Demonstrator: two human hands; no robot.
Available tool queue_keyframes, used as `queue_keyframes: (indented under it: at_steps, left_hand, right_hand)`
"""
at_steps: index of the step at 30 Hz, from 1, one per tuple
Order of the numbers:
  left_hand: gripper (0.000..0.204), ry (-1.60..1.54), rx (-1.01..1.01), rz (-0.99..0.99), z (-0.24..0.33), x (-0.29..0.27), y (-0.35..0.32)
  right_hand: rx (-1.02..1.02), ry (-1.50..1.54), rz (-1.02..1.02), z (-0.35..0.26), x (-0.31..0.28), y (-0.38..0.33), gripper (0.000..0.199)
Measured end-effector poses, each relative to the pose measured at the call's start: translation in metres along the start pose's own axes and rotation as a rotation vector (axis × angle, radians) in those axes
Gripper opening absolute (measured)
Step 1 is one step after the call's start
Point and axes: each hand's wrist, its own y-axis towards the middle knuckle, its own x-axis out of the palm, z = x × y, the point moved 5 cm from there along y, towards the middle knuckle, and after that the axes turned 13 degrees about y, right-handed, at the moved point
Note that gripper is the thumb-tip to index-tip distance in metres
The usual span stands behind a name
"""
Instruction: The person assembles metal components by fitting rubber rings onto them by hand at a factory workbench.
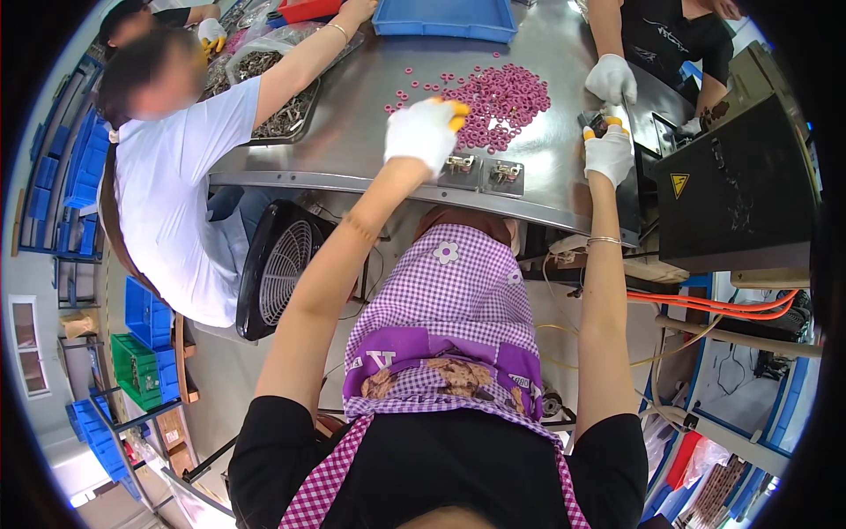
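My left hand (421, 134), in a white glove with yellow fingertips, is over the left edge of a pile of small pink rings (507, 97) on the metal table. Its fingers are drawn together; what they hold, if anything, is hidden. Just below the pile, two small metal fixtures (505, 175) on dark square plates sit by the table's front edge. My right hand (610, 152), gloved the same way, is at the table's right side with fingers bent around a small dark part (592, 120), its kind unclear. Right beyond it is a co-worker's white-gloved hand (612, 79).
A blue tray (445, 22) stands at the far side. To my left a person in a white shirt (189, 150) reaches across by a tray of metal pieces (286, 119). A black fan (286, 264) stands below the table edge; a dark machine box (736, 176) is at right.
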Motion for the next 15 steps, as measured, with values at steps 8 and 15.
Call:
queue_keyframes:
  at_steps: [8, 15]
  left_hand:
    - [0.021, 0.437, 0.251, -0.089, 0.072, 0.049, 0.094]
    - [0.018, 0.547, 0.211, -0.140, 0.085, 0.054, 0.097]
  right_hand:
    - [-0.019, 0.029, -0.032, 0.003, 0.008, 0.004, 0.037]
    - [-0.021, -0.020, -0.034, 0.003, 0.005, 0.003, 0.041]
